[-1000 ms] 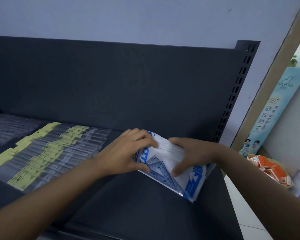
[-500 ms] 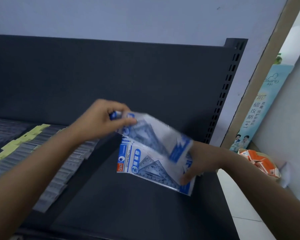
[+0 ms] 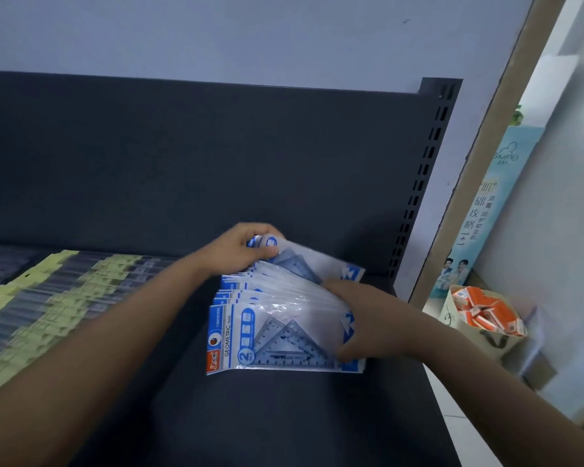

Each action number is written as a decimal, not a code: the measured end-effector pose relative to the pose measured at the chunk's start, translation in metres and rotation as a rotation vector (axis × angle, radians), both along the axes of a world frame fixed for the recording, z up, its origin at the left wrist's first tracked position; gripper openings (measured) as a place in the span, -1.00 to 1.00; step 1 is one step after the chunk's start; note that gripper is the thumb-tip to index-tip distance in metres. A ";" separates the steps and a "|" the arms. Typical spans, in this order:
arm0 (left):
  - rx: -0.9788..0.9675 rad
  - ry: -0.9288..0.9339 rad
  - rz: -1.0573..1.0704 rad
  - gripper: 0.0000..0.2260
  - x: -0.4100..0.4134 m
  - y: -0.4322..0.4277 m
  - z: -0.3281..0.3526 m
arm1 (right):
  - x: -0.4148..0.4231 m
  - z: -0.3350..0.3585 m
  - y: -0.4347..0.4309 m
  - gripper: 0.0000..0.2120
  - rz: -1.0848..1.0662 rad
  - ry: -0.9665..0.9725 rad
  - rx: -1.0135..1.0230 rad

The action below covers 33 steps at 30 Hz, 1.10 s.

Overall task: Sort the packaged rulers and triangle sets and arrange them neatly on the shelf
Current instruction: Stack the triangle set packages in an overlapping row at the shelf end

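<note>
A fan of triangle set packets point(image 3: 284, 308) is laid on the right part of the dark shelf point(image 3: 284, 416), overlapped like tiles from the back panel toward the front edge, with the nearest one showing its blue "GEOMETRIC" header on the left; the rearmost packet point(image 3: 307, 264) is pinched at its header corner by the left hand point(image 3: 246, 249), thumb and fingers curled round it, and is tilted up off the rest; the right edge of the fan is clasped by the right hand point(image 3: 364, 318), a finger laid across the far packets and the thumb bent round the near one. The packets are judged light and thin, stiff only where the plastic triangles lie, with glossy film that is likely to slide packet on packet; a hold on the printed header or along both side edges is thought safest. The packaged rulers point(image 3: 68, 298), with yellow headers, are spread in rows to the left and are smeared by motion blur; how many packets the fan contains cannot be counted; the right borders are covered by the hand; a basket point(image 3: 486, 345) of orange packs is seen beyond the shelf.
</note>
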State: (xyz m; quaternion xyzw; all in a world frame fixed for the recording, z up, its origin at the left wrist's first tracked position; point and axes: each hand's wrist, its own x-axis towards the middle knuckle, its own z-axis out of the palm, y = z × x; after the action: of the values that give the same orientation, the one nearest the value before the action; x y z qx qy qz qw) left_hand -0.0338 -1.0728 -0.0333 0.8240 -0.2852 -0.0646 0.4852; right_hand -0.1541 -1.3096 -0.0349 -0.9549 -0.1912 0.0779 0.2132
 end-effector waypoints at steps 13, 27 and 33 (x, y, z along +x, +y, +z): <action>0.011 0.435 -0.423 -0.26 -0.014 0.037 0.008 | 0.014 0.001 0.004 -0.34 0.019 -0.036 0.023; -0.103 0.407 -0.232 -0.32 -0.071 0.036 -0.029 | 0.014 -0.032 -0.039 -0.14 -0.172 0.065 0.637; -0.067 0.449 -0.347 -0.09 -0.078 0.032 -0.030 | 0.013 -0.044 -0.039 -0.46 -0.228 0.107 0.701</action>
State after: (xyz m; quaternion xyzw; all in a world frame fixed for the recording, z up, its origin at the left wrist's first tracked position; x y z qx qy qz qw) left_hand -0.1117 -1.0407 -0.0636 0.7116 -0.3093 -0.3179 0.5449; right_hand -0.1407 -1.3483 -0.0789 -0.8338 -0.0873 0.0333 0.5441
